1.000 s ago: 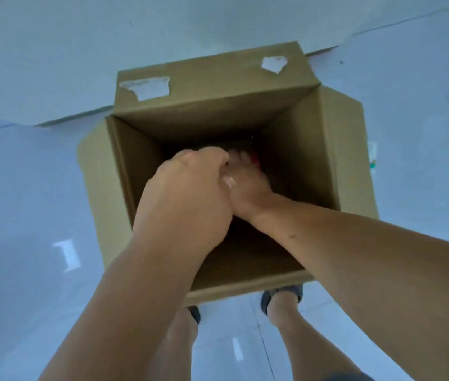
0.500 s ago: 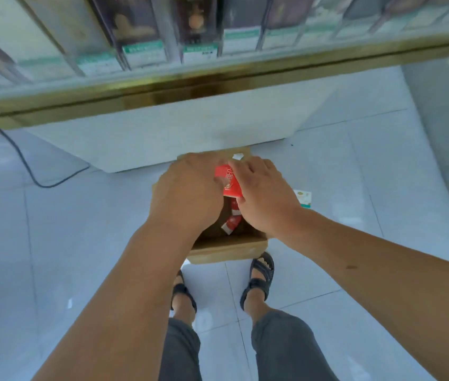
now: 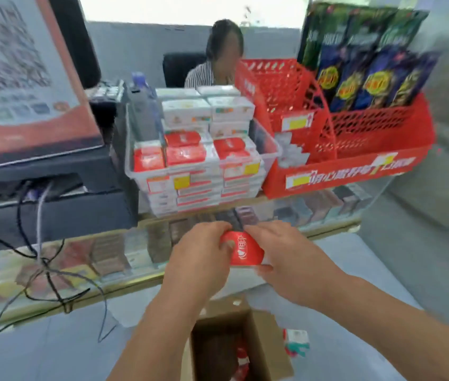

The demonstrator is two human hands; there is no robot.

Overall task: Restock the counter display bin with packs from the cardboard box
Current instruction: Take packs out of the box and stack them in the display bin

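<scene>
Both hands, left hand (image 3: pixel 198 251) and right hand (image 3: pixel 289 251), pinch a red pack (image 3: pixel 245 250) with curled fingers, below the clear bin (image 3: pixel 268 145) on the counter (image 3: pixel 327 215), above the cardboard box (image 3: pixel 264 339).

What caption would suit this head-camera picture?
Left hand and right hand hold a red pack above the cardboard box, facing the clear counter bin.

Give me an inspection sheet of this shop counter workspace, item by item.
Surface: glass-topped counter with gold trim, crowded with stock.
Job's things: red rectangular pack held before the counter; brown cardboard box open on floor; clear plastic display bin stacked with packs.
Clutter: red mesh plastic basket with dark snack bags; small white-and-green carton on floor beside the box.
Hands: left hand and right hand both grip the pack.
Cables: black cables hang tangled down the counter front.
Surroundings: black register at left; a person seated behind the counter.
</scene>
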